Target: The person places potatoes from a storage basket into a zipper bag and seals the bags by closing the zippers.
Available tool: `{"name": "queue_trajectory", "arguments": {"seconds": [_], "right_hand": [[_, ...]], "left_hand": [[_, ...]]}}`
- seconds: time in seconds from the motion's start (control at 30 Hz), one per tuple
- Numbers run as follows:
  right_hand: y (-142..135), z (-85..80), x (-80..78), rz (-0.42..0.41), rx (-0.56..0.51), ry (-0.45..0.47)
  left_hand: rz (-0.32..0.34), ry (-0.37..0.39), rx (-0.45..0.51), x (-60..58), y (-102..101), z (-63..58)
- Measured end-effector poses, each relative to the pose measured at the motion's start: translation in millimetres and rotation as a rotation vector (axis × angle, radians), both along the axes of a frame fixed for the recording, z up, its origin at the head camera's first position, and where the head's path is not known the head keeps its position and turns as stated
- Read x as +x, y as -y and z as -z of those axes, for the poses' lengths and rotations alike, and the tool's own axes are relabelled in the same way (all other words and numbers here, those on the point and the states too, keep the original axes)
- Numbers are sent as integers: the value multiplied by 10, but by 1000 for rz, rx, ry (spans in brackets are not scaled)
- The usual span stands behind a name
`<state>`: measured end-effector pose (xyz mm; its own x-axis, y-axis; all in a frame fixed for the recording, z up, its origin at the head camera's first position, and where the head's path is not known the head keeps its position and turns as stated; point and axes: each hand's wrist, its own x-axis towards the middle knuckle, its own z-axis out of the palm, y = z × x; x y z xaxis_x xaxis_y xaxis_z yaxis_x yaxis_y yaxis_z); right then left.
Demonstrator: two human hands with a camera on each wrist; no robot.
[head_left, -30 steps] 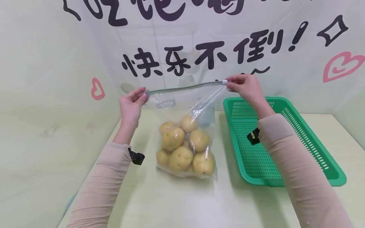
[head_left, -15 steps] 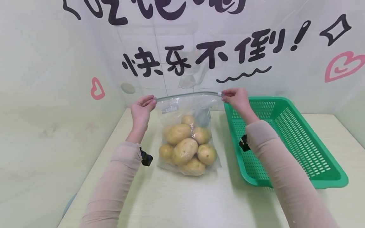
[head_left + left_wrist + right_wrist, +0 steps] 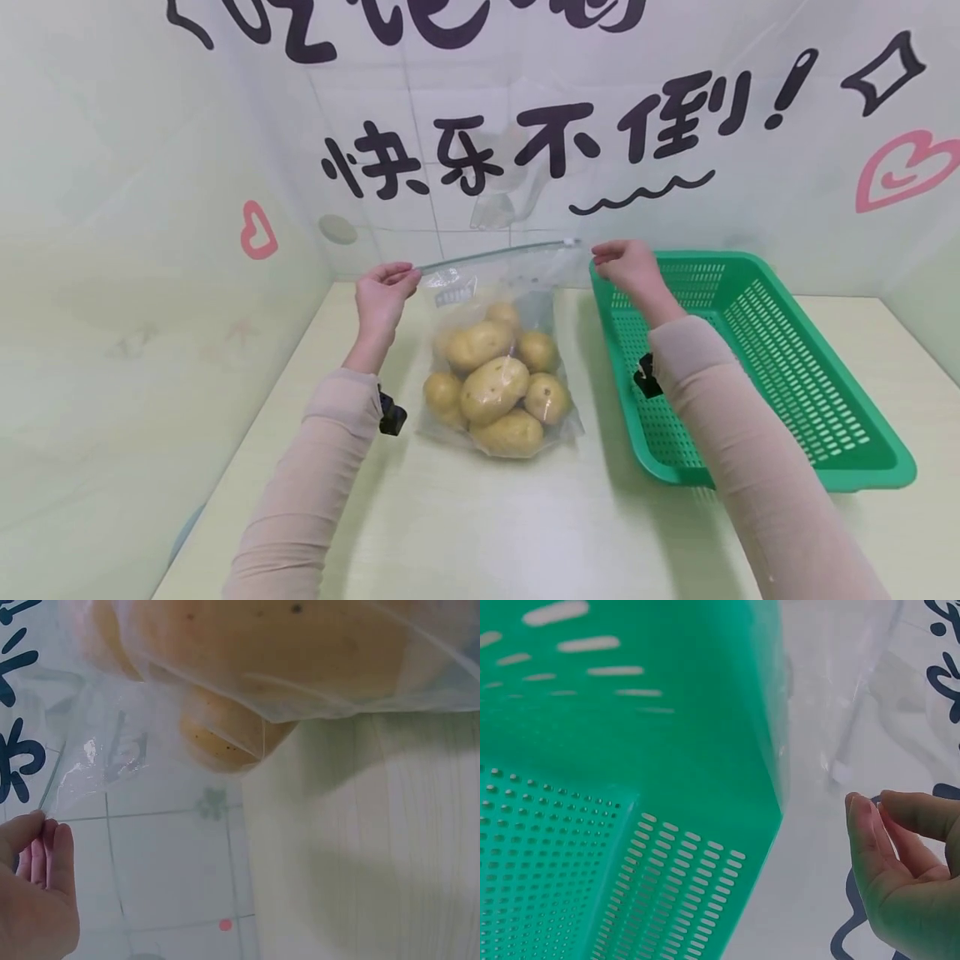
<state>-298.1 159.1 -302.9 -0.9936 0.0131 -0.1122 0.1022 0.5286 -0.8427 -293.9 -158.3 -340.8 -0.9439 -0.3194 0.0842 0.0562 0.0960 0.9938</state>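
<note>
A clear slider zip bag stands upright on the table with several yellow potatoes inside. My left hand pinches the left top corner of the bag between thumb and fingers; the left wrist view shows this hand at the bag's edge too. Beyond the right end of the grey zip strip, my right hand hovers with its fingers loosely bent, holding nothing. The right wrist view shows a small gap between that hand and the white slider at the strip's end.
A green perforated plastic basket stands on the pale table at the right, partly under my right forearm. A printed wall covering with black lettering rises behind the bag.
Both hands came down with the bag. My right hand has let go of the slider end and is now apart from it, while my left hand moved slightly right, still pinching its corner.
</note>
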Motion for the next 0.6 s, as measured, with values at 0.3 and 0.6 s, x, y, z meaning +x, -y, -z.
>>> {"name": "queue_trajectory", "arguments": {"seconds": [0.3,0.6], "right_hand": [[-136,-129,53,25,-91,-12],[-383,-338,156,108,-38,-88]], "left_hand": [[18,45,-108,-2,84,17],[47,119,-317,97,147,-111]]}}
